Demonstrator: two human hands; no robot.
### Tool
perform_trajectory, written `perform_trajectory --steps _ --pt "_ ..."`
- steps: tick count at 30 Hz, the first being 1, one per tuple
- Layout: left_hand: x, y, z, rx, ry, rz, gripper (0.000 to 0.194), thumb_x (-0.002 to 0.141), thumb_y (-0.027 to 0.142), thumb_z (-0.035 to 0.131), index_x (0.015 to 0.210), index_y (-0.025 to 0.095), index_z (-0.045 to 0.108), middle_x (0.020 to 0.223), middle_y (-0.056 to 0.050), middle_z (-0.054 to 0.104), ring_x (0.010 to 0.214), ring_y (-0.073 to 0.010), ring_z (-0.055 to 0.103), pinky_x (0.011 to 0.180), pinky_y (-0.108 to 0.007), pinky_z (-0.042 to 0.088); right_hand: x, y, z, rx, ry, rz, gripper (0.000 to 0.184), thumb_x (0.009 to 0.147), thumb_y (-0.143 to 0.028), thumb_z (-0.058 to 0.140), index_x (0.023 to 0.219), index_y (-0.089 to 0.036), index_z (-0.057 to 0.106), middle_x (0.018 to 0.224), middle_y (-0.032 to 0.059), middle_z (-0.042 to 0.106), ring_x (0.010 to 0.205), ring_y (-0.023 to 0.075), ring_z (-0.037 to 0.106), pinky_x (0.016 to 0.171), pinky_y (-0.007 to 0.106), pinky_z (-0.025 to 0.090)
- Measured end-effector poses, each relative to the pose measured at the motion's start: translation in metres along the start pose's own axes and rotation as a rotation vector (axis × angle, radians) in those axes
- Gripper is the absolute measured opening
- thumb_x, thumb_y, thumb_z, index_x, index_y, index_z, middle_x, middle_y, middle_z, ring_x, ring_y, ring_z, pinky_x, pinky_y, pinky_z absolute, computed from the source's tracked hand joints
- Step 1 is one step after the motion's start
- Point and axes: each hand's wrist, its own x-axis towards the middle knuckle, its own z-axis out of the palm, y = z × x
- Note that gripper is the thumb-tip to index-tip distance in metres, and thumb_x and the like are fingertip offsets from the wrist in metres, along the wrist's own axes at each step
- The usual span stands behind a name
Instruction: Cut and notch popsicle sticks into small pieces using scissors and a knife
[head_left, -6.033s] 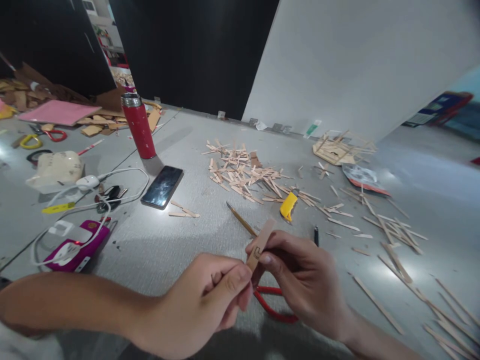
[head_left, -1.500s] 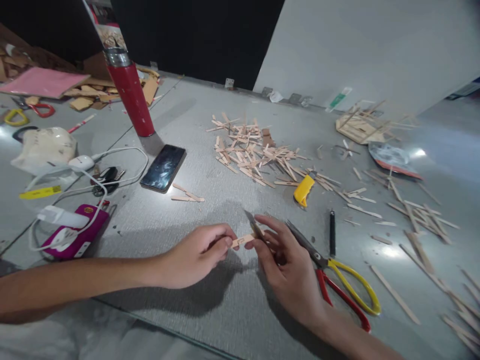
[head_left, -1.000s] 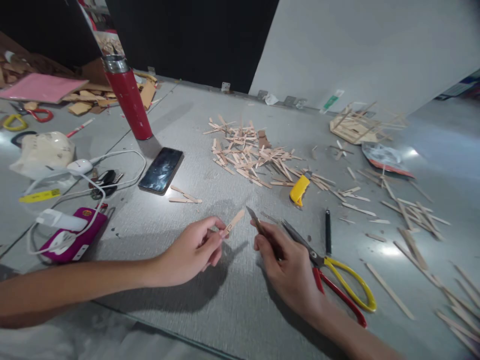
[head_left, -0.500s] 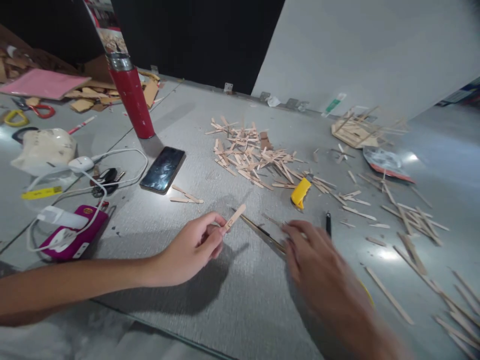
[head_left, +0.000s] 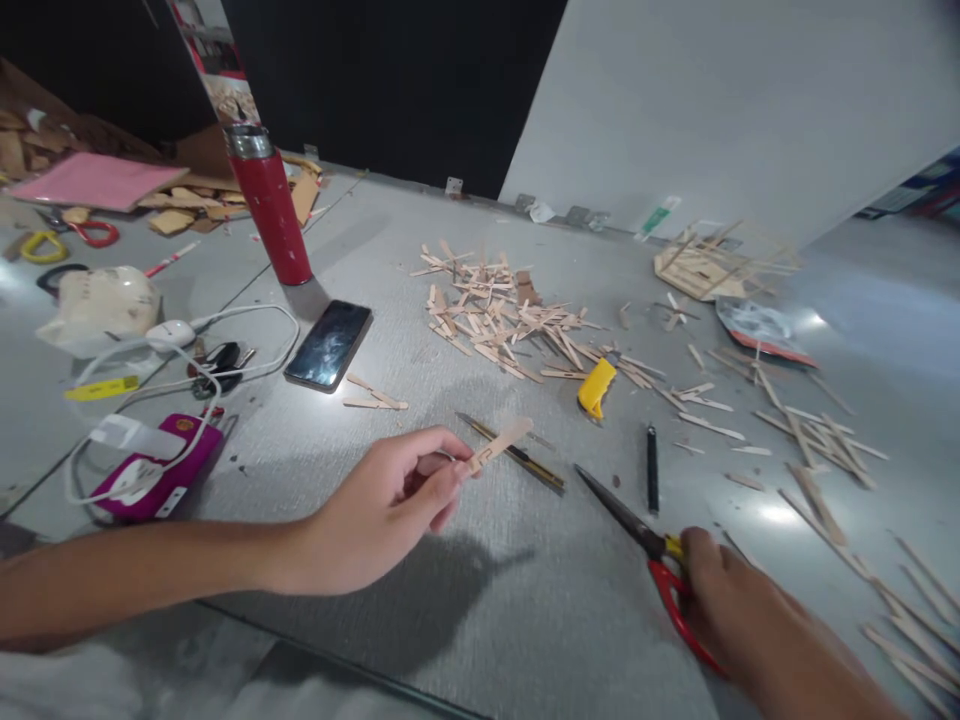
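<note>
Between thumb and fingers, my left hand [head_left: 405,490] pinches a craft stick [head_left: 508,443] with dark cut marks near its held end. My right hand [head_left: 739,600] is closed round the yellow handle loop of a pair of scissors [head_left: 626,515]; the red loop lies beside it, and the blades point up and left, looking shut. A slim brass-coloured craft knife [head_left: 525,463] lies on the table just beyond the held stick. Right of it rest a black pen-like tool [head_left: 652,470] and a yellow cutter [head_left: 598,387].
A heap of craft sticks [head_left: 487,310] lies at the middle back, with more strewn to the right. A phone [head_left: 330,345], a red flask [head_left: 274,215] and a purple power bank [head_left: 176,465] with white cables stand or lie left. A stick frame [head_left: 694,270] sits back right.
My right hand has moved right and towards me, from near the craft knife onto the scissors' handles. My left hand has shifted slightly right with the craft stick, which now tilts flatter.
</note>
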Motion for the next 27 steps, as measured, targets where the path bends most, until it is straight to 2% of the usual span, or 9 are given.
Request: perform_trajectory --steps 3,6,8,10,12,15,21,23,27 --pt "-0.007 0.010 0.000 -0.013 -0.003 0.023 0.024 0.107 0.037 0.049 0.095 0.017 0.055 0.063 0.008 0.046 0.054 -0.0075 0.038 0.049 -0.020 0.031 -0.002 0.014 0.002 0.040 0.078 0.030 0.020 0.084 -0.012 0.050 0.097 -0.025 0.057 0.086 0.0183 0.069 0.081 0.0369 0.071 0.066 0.044 0.051" --pt "-0.013 0.020 0.000 0.007 -0.013 0.048 0.023 0.107 0.035 0.049 0.095 0.017 0.055 0.063 0.008 0.046 0.054 -0.0073 0.037 0.049 -0.020 0.029 -0.001 0.026 -0.006 0.104 0.213 0.152 0.009 0.089 -0.029 0.055 0.096 -0.025 0.058 0.095 0.0198 0.071 0.090 0.0406 0.071 0.071 0.048 0.053" --pt "-0.015 0.026 0.001 0.018 -0.018 0.058 0.022 0.107 0.035 0.049 0.095 0.018 0.055 0.063 0.008 0.046 0.055 -0.0074 0.038 0.050 -0.020 0.030 -0.001 0.024 -0.013 0.255 0.287 0.286 0.023 0.087 -0.046 0.062 0.097 -0.025 0.061 0.092 0.0155 0.072 0.084 0.0382 0.071 0.068 0.047 0.054" --pt "-0.015 0.030 0.003 0.025 -0.007 0.062 0.023 0.108 0.035 0.048 0.095 0.018 0.056 0.063 0.008 0.046 0.054 -0.0073 0.037 0.050 -0.020 0.030 0.001 0.013 -0.019 0.542 0.226 0.318 0.039 0.081 -0.061 0.069 0.094 -0.025 0.064 0.083 0.0100 0.071 0.072 0.0322 0.071 0.061 0.042 0.056" --pt "-0.015 0.033 0.005 0.026 0.006 0.072 0.025 0.108 0.037 0.049 0.094 0.017 0.057 0.062 0.008 0.044 0.053 -0.0071 0.034 0.049 -0.019 0.028 0.002 -0.007 -0.023 0.868 0.097 0.189 0.055 0.078 -0.076 0.067 0.092 -0.023 0.067 0.083 0.0085 0.071 0.068 0.0277 0.071 0.058 0.037 0.058" --pt "-0.015 0.039 0.010 0.041 0.014 0.084 0.027 0.107 0.039 0.050 0.093 0.017 0.058 0.062 0.008 0.042 0.053 -0.0071 0.032 0.047 -0.019 0.026 0.002 -0.048 -0.032 1.188 0.102 -0.062 0.077 0.078 -0.094 0.049 0.098 -0.023 0.072 0.087 0.0094 0.072 0.069 0.0247 0.068 0.061 0.037 0.061" --pt "-0.015 0.050 0.023 0.109 0.094 0.102 0.027 0.106 0.038 0.052 0.090 0.017 0.060 0.061 0.008 0.040 0.051 -0.0071 0.031 0.044 -0.018 0.024 -0.002 -0.120 -0.071 1.390 -0.188 -0.307 0.058 0.099 -0.072 0.044 0.117 -0.022 0.069 0.097 0.0113 0.072 0.079 0.0233 0.068 0.073 0.038 0.061" --pt "-0.015 0.051 0.026 0.135 0.114 0.113 0.028 0.105 0.037 0.053 0.088 0.017 0.061 0.059 0.008 0.040 0.050 -0.0068 0.030 0.043 -0.018 0.024 -0.002 -0.130 -0.077 1.359 -0.283 -0.386 0.054 0.098 -0.069 0.051 0.122 -0.023 0.066 0.103 0.0117 0.071 0.090 0.0254 0.069 0.080 0.039 0.061" --pt "-0.016 0.047 0.030 0.186 0.053 0.106 0.026 0.105 0.032 0.051 0.088 0.016 0.064 0.061 0.005 0.054 0.051 -0.0069 0.038 0.045 -0.017 0.027 -0.003 -0.133 -0.068 1.395 -0.299 -0.451 0.050 0.100 -0.062 0.053 0.135 -0.026 0.059 0.106 0.0102 0.068 0.091 0.0248 0.068 0.079 0.037 0.060"
